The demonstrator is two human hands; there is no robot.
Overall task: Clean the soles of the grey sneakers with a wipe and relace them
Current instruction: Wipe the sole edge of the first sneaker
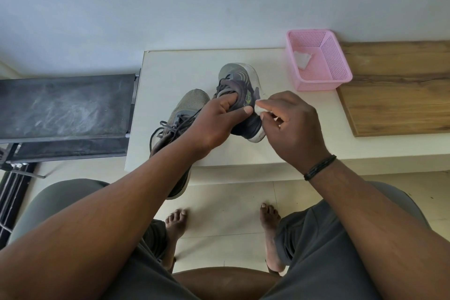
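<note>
The left hand (219, 119) grips the right sneaker (239, 100) by its collar, the toe pointing away. The right hand (289, 124) pinches the wipe (259, 107) against the sole edge on its own side.

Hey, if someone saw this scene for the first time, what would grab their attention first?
Probably the two bare hands at the centre: the left hand holds a dark grey lace-up sneaker by its opening, while the right hand pinches a small white wipe against its side. Next, the bright pink perforated plastic basket at the back right of the white table, then the second grey sneaker on the left.
</note>
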